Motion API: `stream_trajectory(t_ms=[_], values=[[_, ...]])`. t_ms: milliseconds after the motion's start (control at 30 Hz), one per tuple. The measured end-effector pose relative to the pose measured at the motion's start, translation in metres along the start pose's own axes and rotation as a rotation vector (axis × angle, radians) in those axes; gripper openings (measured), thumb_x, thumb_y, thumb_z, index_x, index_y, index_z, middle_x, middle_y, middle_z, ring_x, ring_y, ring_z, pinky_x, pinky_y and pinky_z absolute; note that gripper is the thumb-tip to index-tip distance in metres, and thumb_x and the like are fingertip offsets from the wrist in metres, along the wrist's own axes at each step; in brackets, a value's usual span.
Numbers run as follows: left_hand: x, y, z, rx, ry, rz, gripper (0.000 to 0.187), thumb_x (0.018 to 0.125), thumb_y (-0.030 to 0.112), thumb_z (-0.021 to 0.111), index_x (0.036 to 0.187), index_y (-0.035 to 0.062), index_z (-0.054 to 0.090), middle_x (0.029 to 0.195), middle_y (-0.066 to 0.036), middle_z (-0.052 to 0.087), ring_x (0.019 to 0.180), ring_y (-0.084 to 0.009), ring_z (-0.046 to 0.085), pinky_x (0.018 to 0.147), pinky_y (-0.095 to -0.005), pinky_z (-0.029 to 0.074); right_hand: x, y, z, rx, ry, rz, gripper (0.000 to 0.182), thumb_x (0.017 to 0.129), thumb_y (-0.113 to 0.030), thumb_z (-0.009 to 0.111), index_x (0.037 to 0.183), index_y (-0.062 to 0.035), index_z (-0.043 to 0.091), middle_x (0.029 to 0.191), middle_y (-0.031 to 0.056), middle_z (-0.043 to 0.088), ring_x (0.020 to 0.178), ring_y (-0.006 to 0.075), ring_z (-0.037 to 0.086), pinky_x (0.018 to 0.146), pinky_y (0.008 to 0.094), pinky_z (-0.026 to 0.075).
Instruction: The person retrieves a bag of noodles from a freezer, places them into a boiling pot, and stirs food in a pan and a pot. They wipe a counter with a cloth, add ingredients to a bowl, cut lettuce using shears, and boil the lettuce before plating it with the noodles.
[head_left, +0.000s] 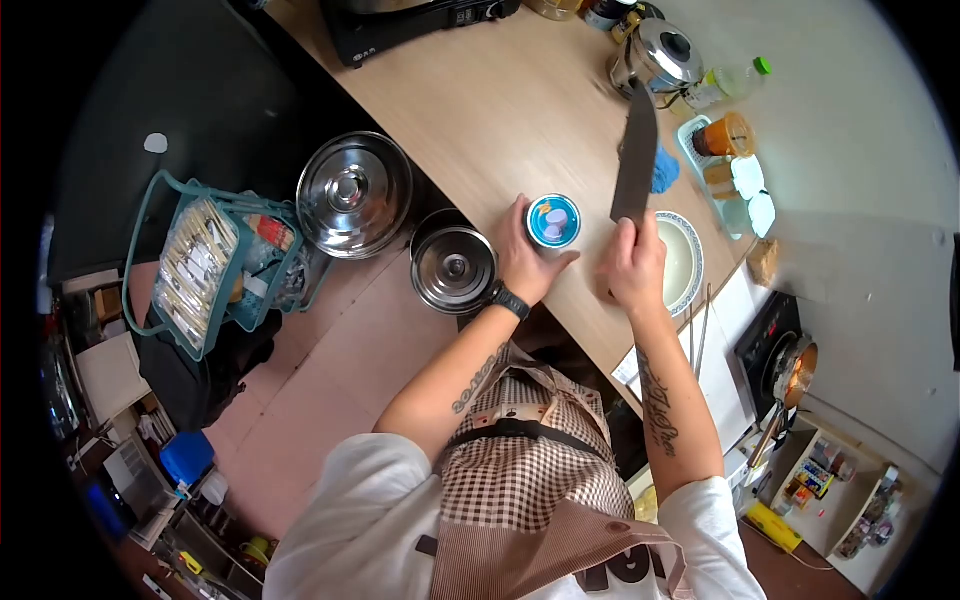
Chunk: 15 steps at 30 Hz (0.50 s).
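Note:
My left hand [528, 262] is curved around the near left side of a round tin can [553, 221] with a blue printed lid. Its thumb stands out to the right, a little apart from the can. In my right hand [637, 265] is a large kitchen knife [636, 160]. The fingers are closed on its handle, and the broad dark blade points away from me, raised over the table. Just right of that hand is a white bowl [682, 262] with a blue patterned rim, partly hidden by the hand. A blue cloth [664, 170] lies behind the blade.
A wooden table [500, 110] carries a black cooker [415, 30] and a steel pot [668, 55]. A light-blue tray [695, 150] holds jars. Lidded steel pots [355, 195] and a teal basket [215, 270] stand left. A frying pan [797, 370] sits at right.

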<state>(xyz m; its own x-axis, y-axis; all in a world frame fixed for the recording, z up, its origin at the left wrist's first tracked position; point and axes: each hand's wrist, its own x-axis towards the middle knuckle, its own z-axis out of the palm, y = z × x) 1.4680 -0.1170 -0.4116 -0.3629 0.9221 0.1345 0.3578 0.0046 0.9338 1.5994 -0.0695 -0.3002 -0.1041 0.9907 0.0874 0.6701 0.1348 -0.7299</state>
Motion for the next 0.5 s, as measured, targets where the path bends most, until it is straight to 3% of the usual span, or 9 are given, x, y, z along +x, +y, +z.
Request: stream_trajectory(t_ms=[33, 67, 167, 200, 233, 267, 333, 433, 500], values=[[-0.005, 0.002, -0.003, 0.055, 0.004, 0.016, 0.113, 0.062, 0.023, 0.093, 0.148, 0.0004, 0.022, 0.142, -0.026, 0.038, 0.13, -0.0429, 0.042, 0.107, -0.0489, 0.039, -0.002, 0.001, -0.005, 0.096, 0.01, 0.064, 0.008, 0.096, -0.008, 0.051, 0.094, -0.0014, 0.048, 0.067, 0.0203, 0.06, 0.058, 0.0392, 0.061, 0.051, 0.0466, 0.044], [-0.014, 0.001, -0.009, 0.05, -0.069, 0.05, 0.119, 0.065, 0.021, 0.091, 0.152, -0.0016, 0.012, 0.145, -0.029, 0.031, 0.133, -0.0451, 0.036, 0.11, -0.0495, 0.035, -0.007, 0.007, -0.008, 0.102, 0.05, 0.027, 0.007, 0.097, -0.008, 0.05, 0.094, -0.0013, 0.048, 0.062, 0.0149, 0.058, 0.048, 0.0293, 0.059, 0.046, 0.0398, 0.043], [-0.044, -0.011, -0.026, 0.053, -0.177, 0.042, 0.114, 0.066, 0.018, 0.089, 0.151, -0.0019, 0.015, 0.144, -0.028, 0.033, 0.132, -0.0425, 0.039, 0.11, -0.0471, 0.036, -0.02, -0.001, -0.02, 0.301, -0.023, 0.287, 0.01, 0.098, -0.01, 0.049, 0.095, -0.0011, 0.048, 0.059, 0.0095, 0.055, 0.043, 0.0206, 0.056, 0.042, 0.0348, 0.044], [-0.044, -0.012, -0.035, -0.047, -0.222, -0.058, 0.106, 0.07, 0.018, 0.084, 0.151, -0.0007, 0.017, 0.145, -0.028, 0.035, 0.135, -0.0457, 0.034, 0.113, -0.0499, 0.031, -0.022, -0.003, -0.022, 0.344, -0.04, 0.326, 0.01, 0.098, -0.011, 0.049, 0.095, -0.0009, 0.048, 0.059, 0.0082, 0.054, 0.043, 0.0183, 0.056, 0.042, 0.0333, 0.044], [-0.038, -0.012, -0.043, -0.068, -0.243, -0.108, 0.103, 0.07, 0.016, 0.083, 0.15, -0.0008, 0.021, 0.146, -0.028, 0.035, 0.136, -0.045, 0.034, 0.113, -0.0479, 0.032, -0.025, -0.006, -0.023, 0.385, -0.059, 0.367, 0.011, 0.098, -0.011, 0.049, 0.096, -0.0008, 0.049, 0.059, 0.0068, 0.053, 0.043, 0.016, 0.055, 0.041, 0.0318, 0.044], [-0.019, -0.014, -0.046, -0.03, -0.248, 0.014, 0.102, 0.069, 0.015, 0.082, 0.15, -0.0009, 0.022, 0.145, -0.027, 0.037, 0.136, -0.0429, 0.036, 0.113, -0.0462, 0.033, -0.028, -0.007, -0.023, 0.425, -0.077, 0.409, 0.011, 0.099, -0.012, 0.048, 0.097, -0.0007, 0.049, 0.06, 0.0055, 0.053, 0.043, 0.0137, 0.054, 0.04, 0.0303, 0.044], [0.023, -0.013, -0.047, 0.016, -0.348, 0.202, 0.096, 0.066, 0.014, 0.082, 0.146, 0.0021, 0.031, 0.143, -0.022, 0.042, 0.132, -0.0379, 0.043, 0.108, -0.0424, 0.04, -0.033, -0.005, -0.018, 0.425, -0.107, 0.413, 0.01, 0.099, -0.011, 0.047, 0.098, -0.0005, 0.049, 0.061, 0.0057, 0.054, 0.043, 0.0138, 0.055, 0.04, 0.0305, 0.045], [0.044, -0.008, -0.036, -0.078, -0.545, 0.088, 0.089, 0.063, 0.017, 0.085, 0.139, 0.006, 0.042, 0.137, -0.019, 0.048, 0.125, -0.0381, 0.049, 0.103, -0.0421, 0.044, -0.037, -0.003, -0.01, 0.3, -0.139, 0.335, 0.01, 0.099, -0.01, 0.047, 0.101, 0.0001, 0.048, 0.066, 0.0111, 0.06, 0.047, 0.0175, 0.06, 0.043, 0.0312, 0.048], [0.042, -0.004, -0.03, 0.028, -0.403, 0.177, 0.081, 0.06, 0.019, 0.089, 0.129, 0.0059, 0.05, 0.129, -0.015, 0.054, 0.118, -0.0356, 0.055, 0.098, -0.0415, 0.047, -0.038, 0.001, -0.007, 0.217, -0.147, 0.237, 0.013, 0.099, -0.013, 0.05, 0.103, -0.0004, 0.046, 0.068, 0.0168, 0.062, 0.049, 0.0229, 0.063, 0.047, 0.0343, 0.049]])
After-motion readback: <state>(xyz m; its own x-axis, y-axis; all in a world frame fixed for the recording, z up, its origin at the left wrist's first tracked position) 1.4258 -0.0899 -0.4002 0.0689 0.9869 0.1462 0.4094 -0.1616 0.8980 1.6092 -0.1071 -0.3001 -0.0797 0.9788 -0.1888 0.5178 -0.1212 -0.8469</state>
